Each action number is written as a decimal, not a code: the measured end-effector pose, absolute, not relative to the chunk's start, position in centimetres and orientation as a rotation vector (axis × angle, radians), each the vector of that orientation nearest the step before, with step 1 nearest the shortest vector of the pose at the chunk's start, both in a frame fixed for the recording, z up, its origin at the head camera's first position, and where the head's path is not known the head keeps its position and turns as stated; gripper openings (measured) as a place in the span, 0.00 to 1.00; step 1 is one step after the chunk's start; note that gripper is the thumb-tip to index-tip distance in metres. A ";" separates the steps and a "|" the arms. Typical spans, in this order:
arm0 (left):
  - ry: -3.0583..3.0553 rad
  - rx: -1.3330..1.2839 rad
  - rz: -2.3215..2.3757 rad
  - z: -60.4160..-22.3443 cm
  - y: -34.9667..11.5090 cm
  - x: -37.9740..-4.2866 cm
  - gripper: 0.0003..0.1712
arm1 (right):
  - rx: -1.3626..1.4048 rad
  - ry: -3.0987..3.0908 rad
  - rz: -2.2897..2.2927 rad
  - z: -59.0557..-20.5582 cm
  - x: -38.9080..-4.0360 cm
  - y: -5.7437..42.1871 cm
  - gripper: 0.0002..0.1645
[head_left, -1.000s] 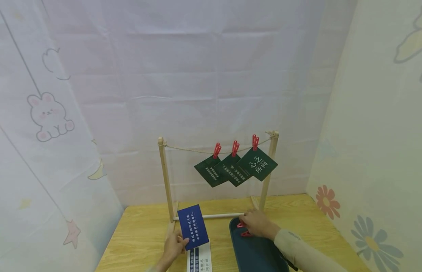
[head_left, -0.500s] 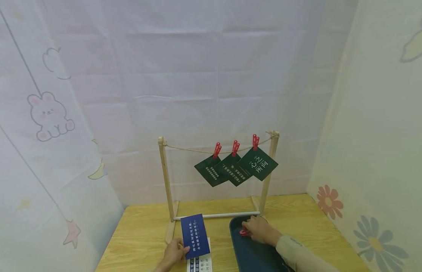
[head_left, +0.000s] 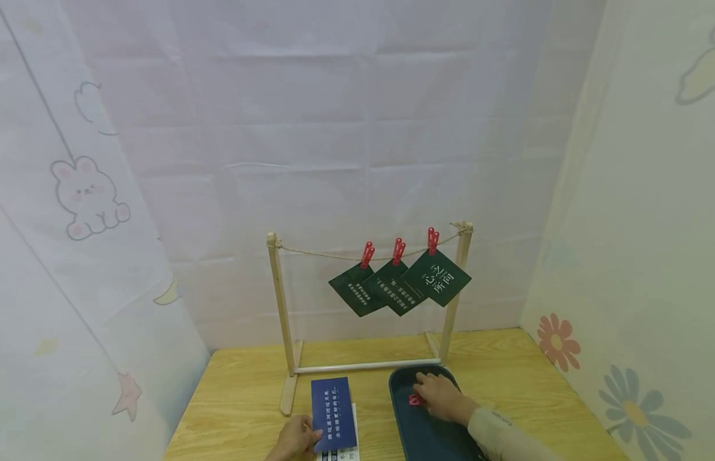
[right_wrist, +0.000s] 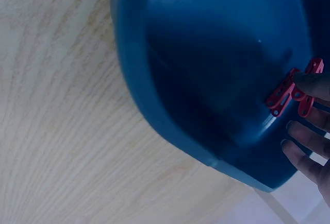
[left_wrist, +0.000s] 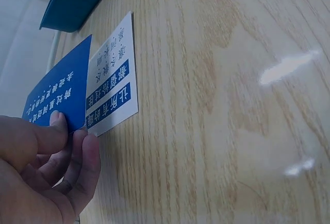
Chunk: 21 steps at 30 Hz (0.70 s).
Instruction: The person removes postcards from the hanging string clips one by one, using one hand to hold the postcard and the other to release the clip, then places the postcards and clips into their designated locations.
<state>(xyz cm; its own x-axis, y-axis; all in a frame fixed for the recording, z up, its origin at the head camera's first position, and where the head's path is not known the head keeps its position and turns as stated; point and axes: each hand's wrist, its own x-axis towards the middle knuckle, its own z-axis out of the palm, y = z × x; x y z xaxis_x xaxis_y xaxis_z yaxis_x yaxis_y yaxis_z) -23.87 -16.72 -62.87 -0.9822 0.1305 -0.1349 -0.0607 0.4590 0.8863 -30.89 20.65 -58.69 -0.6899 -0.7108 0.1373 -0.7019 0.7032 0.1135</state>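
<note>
- The left hand [head_left: 296, 438] pinches the blue card [head_left: 333, 413] near its lower left corner, thumb on the printed face, fingers bent behind it; the card's top and right edges stand free of the fingers.
- The blue card is tilted over the white card [left_wrist: 114, 77] on the surface [head_left: 236, 384]; from the head only a narrow right-hand strip and the near edge of the white card show.
- A strip of wood separates the two cards' right edges from the tray [head_left: 438, 442].
- The right hand [head_left: 441, 397] reaches inside the tray, towards its far end, its fingers slightly apart and gently bent. The thumb lies on the red clips [right_wrist: 281, 92]; whether it pinches one cannot be told.
- Two clips show there, close together and just inside the tray's raised wall.
- The tray's far rim lies just beside the white bar [head_left: 366, 367] of the wooden rack [head_left: 279, 294], near the right post; contact cannot be judged. Its near end runs out of view.
- Three green cards [head_left: 438, 278] hang overlapping from red clothespins [head_left: 367, 255] on the string [head_left: 311, 253], spaced from about mid-line to near the right post. Their lower corners hang well above the bar.
</note>
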 end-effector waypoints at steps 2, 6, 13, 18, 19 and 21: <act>2.479 0.022 1.550 -63.0 -16.6 -23.7 0.13 | 1.139 -2.756 -0.093 -58.9 -30.8 20.6 0.11; 2.451 0.017 1.557 -63.3 -16.5 -23.3 0.14 | 1.112 -2.796 -0.121 -59.5 -30.6 20.6 0.10; 2.498 0.034 1.482 -63.6 -16.6 -23.3 0.15 | 1.102 -2.794 -0.125 -60.4 -30.5 20.7 0.11; 2.504 0.057 1.446 -63.7 -16.8 -23.4 0.14 | 1.127 -2.769 -0.113 -60.8 -30.4 20.7 0.12; 2.504 0.068 1.440 -63.7 -16.9 -23.4 0.14 | 1.129 -2.765 -0.116 -60.9 -30.4 20.7 0.12; 2.496 0.082 1.437 -63.7 -17.0 -23.4 0.13 | 1.128 -2.769 -0.113 -61.0 -30.4 20.6 0.13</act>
